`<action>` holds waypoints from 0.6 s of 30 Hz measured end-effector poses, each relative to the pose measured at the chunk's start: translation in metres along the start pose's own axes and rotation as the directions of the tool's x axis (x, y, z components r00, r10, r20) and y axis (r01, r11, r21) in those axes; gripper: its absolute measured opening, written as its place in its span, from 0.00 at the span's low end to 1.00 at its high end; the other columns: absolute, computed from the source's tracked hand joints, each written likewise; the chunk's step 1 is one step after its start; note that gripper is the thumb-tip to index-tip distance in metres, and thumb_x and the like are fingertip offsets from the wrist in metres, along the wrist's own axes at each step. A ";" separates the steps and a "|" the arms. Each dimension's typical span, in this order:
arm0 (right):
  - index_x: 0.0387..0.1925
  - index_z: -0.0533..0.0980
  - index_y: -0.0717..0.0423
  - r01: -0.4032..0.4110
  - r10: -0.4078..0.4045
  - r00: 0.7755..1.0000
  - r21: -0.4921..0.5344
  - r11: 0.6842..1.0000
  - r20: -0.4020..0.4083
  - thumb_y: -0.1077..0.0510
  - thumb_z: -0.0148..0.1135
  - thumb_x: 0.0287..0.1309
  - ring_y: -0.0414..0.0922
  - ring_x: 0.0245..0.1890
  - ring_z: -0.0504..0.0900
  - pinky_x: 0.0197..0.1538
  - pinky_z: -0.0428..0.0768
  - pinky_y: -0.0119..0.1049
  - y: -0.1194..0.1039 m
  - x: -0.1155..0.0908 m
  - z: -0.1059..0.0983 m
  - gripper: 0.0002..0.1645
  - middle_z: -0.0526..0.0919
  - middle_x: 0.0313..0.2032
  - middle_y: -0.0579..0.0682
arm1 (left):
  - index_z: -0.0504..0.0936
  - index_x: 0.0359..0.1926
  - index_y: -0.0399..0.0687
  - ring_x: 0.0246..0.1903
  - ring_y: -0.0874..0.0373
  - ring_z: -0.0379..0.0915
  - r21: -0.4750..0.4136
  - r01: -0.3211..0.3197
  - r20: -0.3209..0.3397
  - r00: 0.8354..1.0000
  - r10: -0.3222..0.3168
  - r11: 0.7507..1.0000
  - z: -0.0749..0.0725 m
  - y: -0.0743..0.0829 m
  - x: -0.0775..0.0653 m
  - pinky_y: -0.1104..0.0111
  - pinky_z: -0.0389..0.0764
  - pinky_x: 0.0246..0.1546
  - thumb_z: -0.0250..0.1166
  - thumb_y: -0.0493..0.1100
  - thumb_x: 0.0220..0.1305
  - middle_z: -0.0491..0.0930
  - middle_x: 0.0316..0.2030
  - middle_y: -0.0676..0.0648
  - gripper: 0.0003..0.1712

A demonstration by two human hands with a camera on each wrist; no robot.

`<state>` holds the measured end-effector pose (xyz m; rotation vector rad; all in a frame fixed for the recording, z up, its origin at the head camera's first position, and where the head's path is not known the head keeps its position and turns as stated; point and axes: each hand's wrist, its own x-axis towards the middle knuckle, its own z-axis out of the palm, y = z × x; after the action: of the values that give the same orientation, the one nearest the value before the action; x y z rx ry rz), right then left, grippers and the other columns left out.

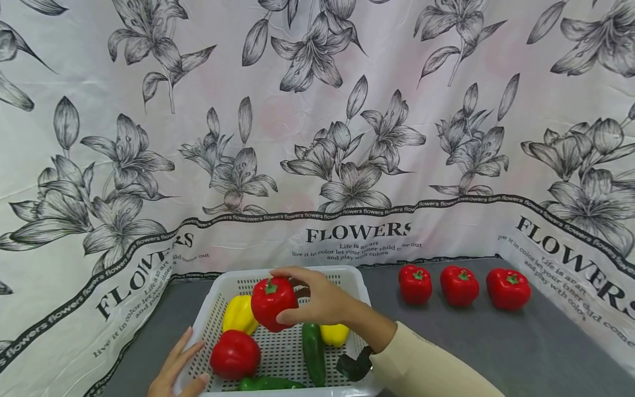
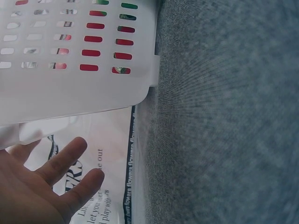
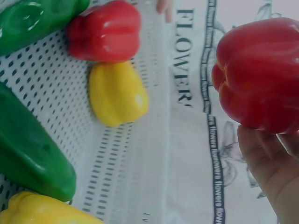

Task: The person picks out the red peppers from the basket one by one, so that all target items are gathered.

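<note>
Above the white perforated basket (image 1: 203, 310), my right hand (image 1: 317, 298) grips a red bell pepper (image 1: 272, 304) between thumb and fingers. The right wrist view shows the same pepper (image 3: 264, 74) held clear of the basket floor. My left hand (image 1: 175, 368) rests at the basket's left rim, its fingers spread and fairly straight. In the left wrist view, that hand (image 2: 42, 191) lies against the rim from outside. Inside the basket are another red bell pepper (image 1: 235, 355), a yellow pepper (image 1: 239, 314), a second yellow pepper (image 1: 334, 334) and long green peppers (image 1: 313, 355).
On the grey table (image 1: 446, 342) right of the basket stand three red bell peppers in a row: one (image 1: 415, 284), a middle one (image 1: 459, 285) and a right one (image 1: 508, 289). A flower-printed cloth (image 1: 347, 242) hangs behind and along both sides.
</note>
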<state>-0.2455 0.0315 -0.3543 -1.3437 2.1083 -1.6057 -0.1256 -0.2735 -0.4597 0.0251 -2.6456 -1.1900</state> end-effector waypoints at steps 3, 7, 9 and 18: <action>0.66 0.67 0.53 0.033 -0.033 0.999 0.006 0.999 -0.007 0.53 0.68 0.52 0.44 0.53 0.74 0.52 0.78 0.40 -0.006 -0.005 -0.001 0.40 0.73 0.58 0.46 | 0.75 0.62 0.46 0.64 0.48 0.51 -0.032 0.013 0.013 1.000 -0.013 0.999 -0.002 -0.001 0.000 0.40 0.62 0.56 0.66 0.54 0.62 0.51 0.72 0.48 0.31; 0.67 0.66 0.52 0.065 -0.065 0.997 -0.001 0.998 -0.030 0.51 0.68 0.53 0.44 0.54 0.74 0.53 0.77 0.40 -0.012 -0.014 -0.003 0.40 0.73 0.59 0.45 | 0.74 0.62 0.45 0.63 0.44 0.51 -0.047 0.014 0.024 1.000 -0.013 0.999 -0.003 -0.001 0.000 0.38 0.61 0.56 0.67 0.54 0.62 0.51 0.72 0.47 0.31; 0.67 0.66 0.53 0.081 -0.081 0.996 -0.001 0.997 -0.042 0.52 0.69 0.53 0.45 0.54 0.74 0.54 0.77 0.41 -0.015 -0.019 -0.005 0.40 0.72 0.59 0.46 | 0.74 0.62 0.45 0.63 0.44 0.52 -0.042 0.013 0.026 1.000 -0.012 0.999 -0.003 -0.001 0.001 0.38 0.61 0.56 0.66 0.54 0.62 0.51 0.72 0.46 0.31; 0.67 0.66 0.53 0.120 -0.118 0.990 0.019 0.993 -0.083 0.55 0.69 0.54 0.50 0.55 0.74 0.51 0.79 0.44 -0.028 -0.041 -0.015 0.39 0.72 0.60 0.50 | 0.74 0.62 0.44 0.63 0.42 0.52 -0.039 0.015 0.038 0.999 -0.013 0.999 -0.002 -0.001 0.002 0.36 0.60 0.56 0.66 0.55 0.62 0.50 0.72 0.45 0.32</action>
<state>-0.2159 0.0713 -0.3393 -1.4452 2.0824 -1.7551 -0.1267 -0.2762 -0.4586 0.0144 -2.6577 -1.2582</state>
